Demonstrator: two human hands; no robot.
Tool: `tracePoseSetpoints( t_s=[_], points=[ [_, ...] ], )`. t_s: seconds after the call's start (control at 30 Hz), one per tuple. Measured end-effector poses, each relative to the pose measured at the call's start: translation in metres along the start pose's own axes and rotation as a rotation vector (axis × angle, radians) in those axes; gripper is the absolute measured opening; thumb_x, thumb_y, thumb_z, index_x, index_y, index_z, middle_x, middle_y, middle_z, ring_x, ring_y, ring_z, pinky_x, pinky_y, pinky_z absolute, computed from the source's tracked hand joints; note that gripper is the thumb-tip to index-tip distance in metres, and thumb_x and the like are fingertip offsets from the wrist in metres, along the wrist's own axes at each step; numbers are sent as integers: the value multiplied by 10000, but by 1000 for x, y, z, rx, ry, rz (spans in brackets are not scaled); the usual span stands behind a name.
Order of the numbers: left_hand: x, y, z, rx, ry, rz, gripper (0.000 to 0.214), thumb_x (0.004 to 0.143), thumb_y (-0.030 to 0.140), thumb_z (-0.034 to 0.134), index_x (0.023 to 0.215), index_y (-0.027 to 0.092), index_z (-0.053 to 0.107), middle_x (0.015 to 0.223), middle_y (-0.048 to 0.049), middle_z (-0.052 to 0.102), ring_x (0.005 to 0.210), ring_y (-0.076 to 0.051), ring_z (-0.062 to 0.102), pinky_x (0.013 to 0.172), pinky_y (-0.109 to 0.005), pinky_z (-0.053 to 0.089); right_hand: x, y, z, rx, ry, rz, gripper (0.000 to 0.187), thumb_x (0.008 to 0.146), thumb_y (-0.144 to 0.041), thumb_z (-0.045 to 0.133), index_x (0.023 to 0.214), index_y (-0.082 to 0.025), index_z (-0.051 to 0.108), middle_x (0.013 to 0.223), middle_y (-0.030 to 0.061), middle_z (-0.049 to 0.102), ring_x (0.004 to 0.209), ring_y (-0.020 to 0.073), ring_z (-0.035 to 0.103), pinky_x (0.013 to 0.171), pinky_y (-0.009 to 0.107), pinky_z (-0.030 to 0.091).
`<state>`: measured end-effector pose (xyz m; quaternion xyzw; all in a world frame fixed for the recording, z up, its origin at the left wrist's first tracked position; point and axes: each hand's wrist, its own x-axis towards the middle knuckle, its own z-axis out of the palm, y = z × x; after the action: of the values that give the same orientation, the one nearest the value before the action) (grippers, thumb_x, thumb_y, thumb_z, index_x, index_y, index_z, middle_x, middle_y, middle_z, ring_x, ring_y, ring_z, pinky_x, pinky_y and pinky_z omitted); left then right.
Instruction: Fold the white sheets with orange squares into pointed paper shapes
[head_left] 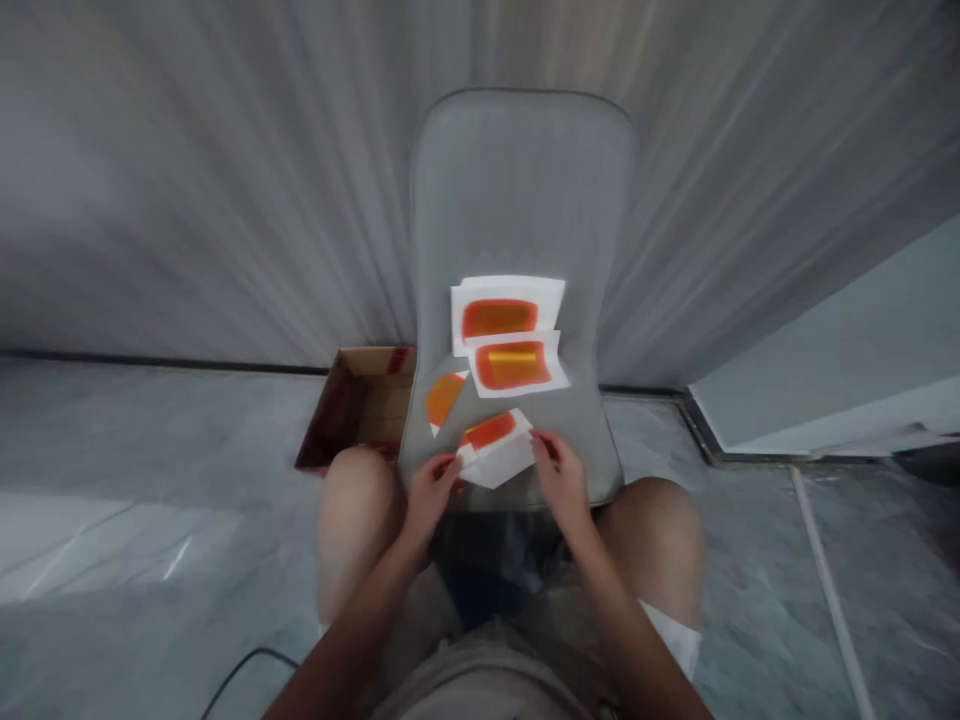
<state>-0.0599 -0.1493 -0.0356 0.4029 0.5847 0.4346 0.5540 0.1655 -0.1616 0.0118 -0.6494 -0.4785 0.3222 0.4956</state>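
A folded white paper sheet (pixel 501 466) with an orange-red patch is held low over the front of a grey chair seat (pixel 585 440). My left hand (pixel 432 490) pinches its left corner, while my right hand (pixel 559 478) grips the right edge between thumb and fingers. Just beyond lies a white sheet (pixel 517 366) with a red-orange patch and a yellow band, creased and partly covering another white sheet (pixel 501 318) with a similar patch. Left of these rests a small orange piece (pixel 444 399) with white corners.
An open cardboard box (pixel 321 420) stands on the floor left of the chair. The upright chair back (pixel 525 180) rises before a grey curtain (pixel 262 180). A black cable (pixel 259 652) lies at the lower left. My knees flank the seat.
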Motion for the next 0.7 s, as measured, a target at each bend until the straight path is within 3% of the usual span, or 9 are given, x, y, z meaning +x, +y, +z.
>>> tracePoseSetpoints(
  t_s=[0.07,0.13,0.2,0.37,0.5,0.6,0.7],
  points=[
    [-10,-7,6,-36,37,-41,551,713,659,831,961,173,752,851,-61,758,673,-180,691,584,-290,579,-42,19,-1,116,135,232,488,887,-606,590,1067,-185,760,947,115,779,882,282,718,802,407,585],
    [-22,-13,13,-109,59,-98,548,723,643,833,990,174,735,882,-60,760,713,-178,715,637,-295,600,-77,30,7,276,64,452,516,805,-661,690,1038,-206,762,919,105,786,840,299,740,711,401,590],
    [-36,-16,23,-212,94,-173,542,703,601,866,1007,175,725,888,-44,754,726,-157,714,639,-258,583,-99,33,22,439,-38,587,511,718,-652,801,1010,-233,773,936,100,800,863,315,758,694,395,591],
    [-63,-16,43,-218,65,-279,595,648,601,896,1011,170,708,850,-24,739,655,-115,656,523,-187,462,-100,24,46,494,-57,579,490,640,-651,840,852,-217,759,828,55,779,767,241,708,665,323,533],
    [-68,-13,39,-120,-24,-312,646,645,644,879,1040,174,679,916,-55,739,767,-160,702,575,-207,488,-86,29,38,355,-91,599,487,758,-698,659,769,-211,656,701,22,696,629,177,618,547,265,434],
    [-67,-9,24,135,16,-142,578,752,655,802,1054,189,643,936,-59,713,766,-182,697,589,-255,514,-76,37,31,141,-152,547,407,861,-619,537,721,-239,583,654,21,659,620,187,615,542,273,429],
    [-63,-4,14,518,63,230,337,935,531,673,1042,213,644,960,-63,699,859,-215,703,784,-359,595,-67,40,30,47,-152,514,300,891,-507,539,726,-261,586,693,39,691,708,223,664,622,303,479]
  ],
)
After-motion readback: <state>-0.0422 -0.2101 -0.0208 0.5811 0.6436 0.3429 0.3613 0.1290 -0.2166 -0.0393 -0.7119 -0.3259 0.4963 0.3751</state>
